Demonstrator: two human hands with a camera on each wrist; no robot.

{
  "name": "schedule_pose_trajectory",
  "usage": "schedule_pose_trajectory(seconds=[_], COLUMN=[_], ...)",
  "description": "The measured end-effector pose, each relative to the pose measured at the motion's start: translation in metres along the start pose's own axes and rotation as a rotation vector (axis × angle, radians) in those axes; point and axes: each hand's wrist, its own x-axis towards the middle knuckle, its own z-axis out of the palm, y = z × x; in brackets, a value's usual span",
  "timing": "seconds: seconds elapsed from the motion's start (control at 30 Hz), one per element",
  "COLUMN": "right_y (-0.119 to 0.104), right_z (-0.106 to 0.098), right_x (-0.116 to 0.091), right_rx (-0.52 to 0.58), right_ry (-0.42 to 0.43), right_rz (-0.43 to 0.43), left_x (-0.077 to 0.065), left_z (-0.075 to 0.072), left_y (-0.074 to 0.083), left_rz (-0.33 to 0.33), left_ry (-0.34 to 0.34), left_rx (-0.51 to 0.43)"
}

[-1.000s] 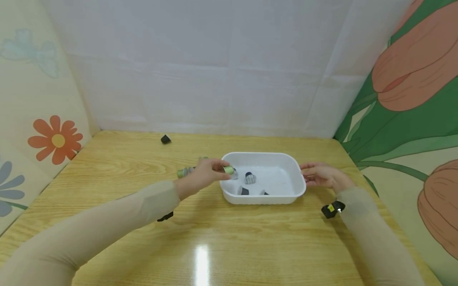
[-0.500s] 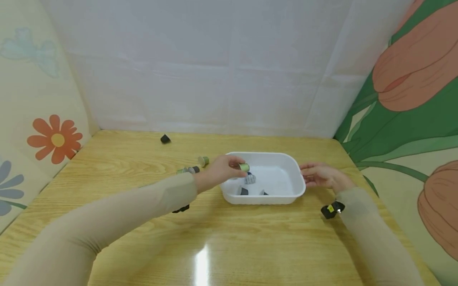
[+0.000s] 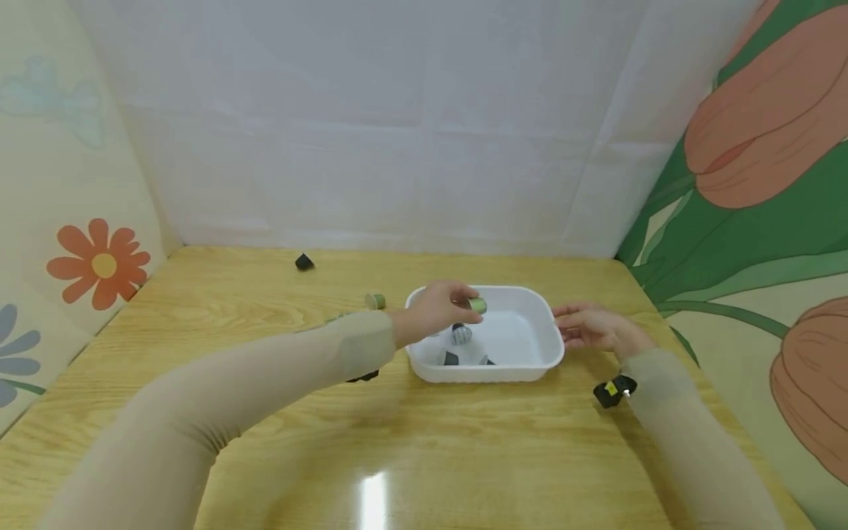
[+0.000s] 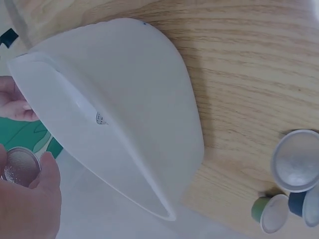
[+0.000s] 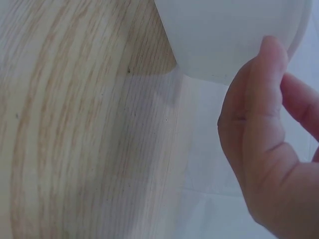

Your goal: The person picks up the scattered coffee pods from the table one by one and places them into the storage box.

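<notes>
My left hand [image 3: 437, 313] pinches a green coffee capsule [image 3: 478, 305] between thumb and fingers, over the left half of a white plastic bin [image 3: 490, 374]. In the left wrist view the capsule's silvery round lid [image 4: 22, 167] shows between the fingertips. Several capsules lie in the bin, among them a striped pale one [image 3: 461, 334] and a dark one [image 3: 450, 358]. At the bin's right end, my right hand [image 3: 596, 327] touches the outer wall near the rim, its fingers extended; the right wrist view has a fingertip [image 5: 273, 47] against that wall.
Left of the bin, a green capsule [image 3: 375, 301] lies on the wooden table [image 3: 503, 449]. More capsules, one with a green body [image 4: 274, 214] and one dark blue [image 4: 297, 202], sit close together there. A small black object [image 3: 304, 262] is at the back left. White cloth [image 3: 371, 162] hangs behind.
My left hand has moved right with the green capsule, from the bin's left rim to farther over its inside. The right hand has stayed at the right end.
</notes>
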Motion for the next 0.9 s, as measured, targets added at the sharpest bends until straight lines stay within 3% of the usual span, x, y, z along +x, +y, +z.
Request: schedule_pose_trajectory(seconds=[0.23,0.43,0.9], right_y=[0.000,-0.001,0.000], right_z=[0.002,0.004,0.003], right_x=[-0.002,-0.001,0.001], right_rx=[-0.022,-0.007,0.014], right_ry=[0.046,0.033,0.042], right_rz=[0.022,0.014,0.017], left_x=[0.010,0.025,0.055], left_z=[0.007,0.010,0.027], left_y=[-0.002,-0.003,-0.009], left_rz=[0.029,0.079,0.083], left_ry=[-0.108,-0.132,-0.187], left_rx=[0.002,0.077,0.154])
